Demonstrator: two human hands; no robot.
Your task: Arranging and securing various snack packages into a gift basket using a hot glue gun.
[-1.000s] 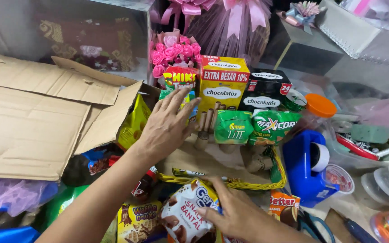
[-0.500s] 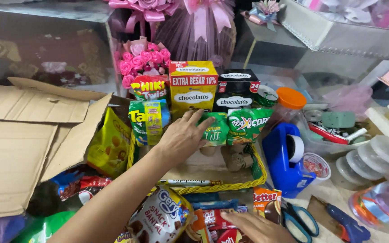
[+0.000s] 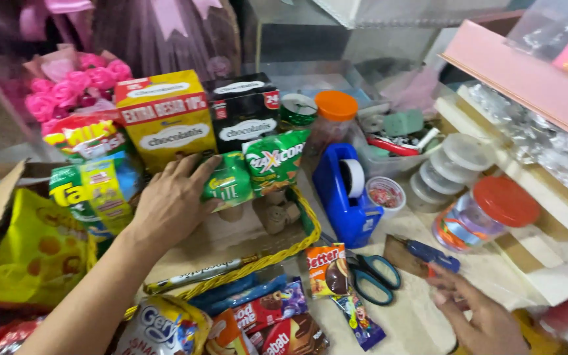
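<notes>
Left hand [image 3: 169,207] lies flat, grip wide, against a green snack packet [image 3: 228,184] in the basket [image 3: 267,260]. Right hand [image 3: 484,315], fingers loose, touches a blue glue gun [image 3: 432,253] on the counter [image 3: 415,315].

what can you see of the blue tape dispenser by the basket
The blue tape dispenser stands upright on the pale tabletop, just right of the yellow woven basket. Its body looks like glossy moulded plastic, tall at the back and sloping down toward the front. A roll of tape with a white core sits in its open middle. A small round tub sits beside its right flank, and scissors with teal handles lie in front. Neither hand touches it.
</notes>
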